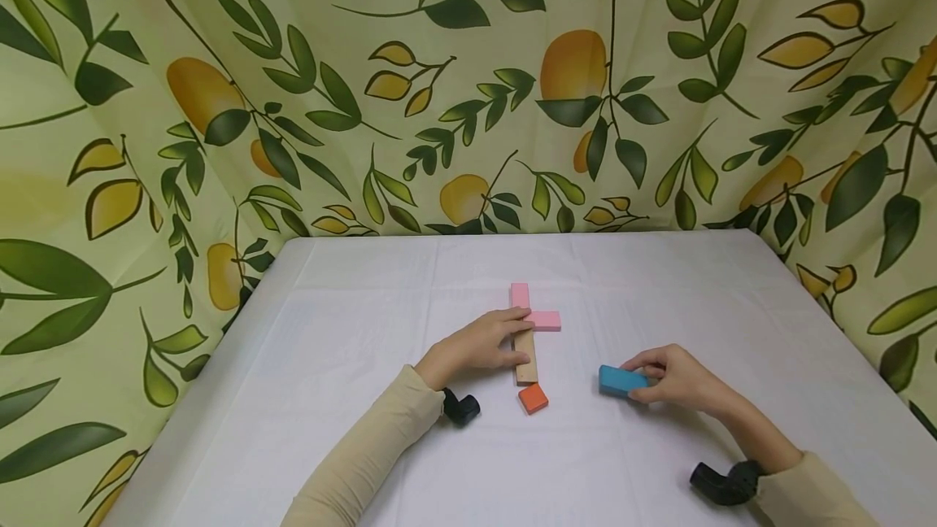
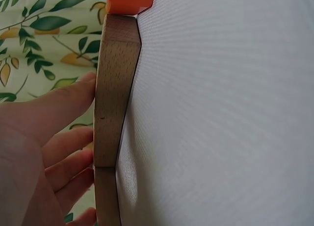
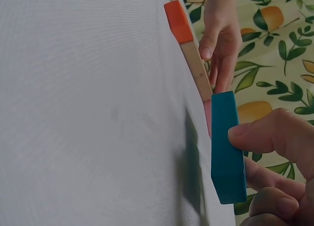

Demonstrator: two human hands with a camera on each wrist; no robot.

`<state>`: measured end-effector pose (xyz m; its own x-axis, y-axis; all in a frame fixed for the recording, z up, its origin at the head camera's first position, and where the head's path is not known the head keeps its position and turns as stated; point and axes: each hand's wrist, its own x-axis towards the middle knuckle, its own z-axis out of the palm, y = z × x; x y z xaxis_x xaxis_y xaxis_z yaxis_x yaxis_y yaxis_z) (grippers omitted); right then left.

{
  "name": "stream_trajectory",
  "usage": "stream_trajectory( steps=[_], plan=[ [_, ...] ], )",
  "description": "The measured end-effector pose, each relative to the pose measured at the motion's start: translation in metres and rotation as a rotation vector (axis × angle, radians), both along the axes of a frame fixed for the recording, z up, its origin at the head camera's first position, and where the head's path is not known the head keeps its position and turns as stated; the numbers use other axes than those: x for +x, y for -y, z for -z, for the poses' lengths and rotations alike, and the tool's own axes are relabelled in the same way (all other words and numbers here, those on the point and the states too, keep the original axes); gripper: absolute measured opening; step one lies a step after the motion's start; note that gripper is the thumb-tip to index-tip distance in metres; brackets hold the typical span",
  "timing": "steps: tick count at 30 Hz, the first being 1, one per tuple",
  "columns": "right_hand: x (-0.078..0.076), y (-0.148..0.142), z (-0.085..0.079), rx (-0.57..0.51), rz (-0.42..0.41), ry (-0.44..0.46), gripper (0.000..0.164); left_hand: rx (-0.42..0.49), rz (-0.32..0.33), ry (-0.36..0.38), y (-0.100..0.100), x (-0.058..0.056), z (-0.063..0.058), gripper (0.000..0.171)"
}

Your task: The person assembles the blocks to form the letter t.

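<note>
My left hand [image 1: 486, 340] lies over a row of blocks, its thumb and fingertips resting on the plain wooden block [image 1: 525, 358]. The left wrist view shows a second wooden piece [image 2: 107, 194] end to end with the longer wooden one, beside the fingers. One pink block [image 1: 520, 294] points away at the far end, and another pink block [image 1: 545, 321] lies crosswise beside the fingertips. At the near end sits a small orange block [image 1: 533, 398], turned at an angle. To the right, my right hand [image 1: 681, 381] pinches a blue block [image 3: 228, 145] between thumb and fingers, raised above its shadow.
A white cloth [image 1: 351, 299] covers the table. Behind it and at both sides hangs a curtain [image 1: 468, 104] printed with leaves and fruit. Black wrist devices sit at the left wrist [image 1: 461, 408] and the right wrist [image 1: 725, 485].
</note>
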<state>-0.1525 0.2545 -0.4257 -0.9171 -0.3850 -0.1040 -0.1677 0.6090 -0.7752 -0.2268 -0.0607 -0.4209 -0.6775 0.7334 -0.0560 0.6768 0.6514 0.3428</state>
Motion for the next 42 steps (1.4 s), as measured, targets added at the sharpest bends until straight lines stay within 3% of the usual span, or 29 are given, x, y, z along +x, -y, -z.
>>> stream_trajectory(
  steps=[12,17,22,42],
  plan=[
    [-0.001,0.001,0.004,0.051,-0.021,0.008,0.035,0.016,0.004,0.013,-0.002,-0.002,0.0,0.057],
    [-0.001,-0.001,0.005,0.02,-0.045,0.03,0.035,0.022,0.0,0.027,-0.003,-0.003,0.0,0.057],
    [-0.001,-0.007,0.006,0.019,-0.078,-0.004,0.039,0.011,0.0,0.025,-0.005,-0.004,0.001,0.058],
    [0.001,-0.004,0.014,-0.027,-0.039,-0.003,0.034,0.036,-0.016,0.068,0.002,0.0,0.001,0.057]
  ],
)
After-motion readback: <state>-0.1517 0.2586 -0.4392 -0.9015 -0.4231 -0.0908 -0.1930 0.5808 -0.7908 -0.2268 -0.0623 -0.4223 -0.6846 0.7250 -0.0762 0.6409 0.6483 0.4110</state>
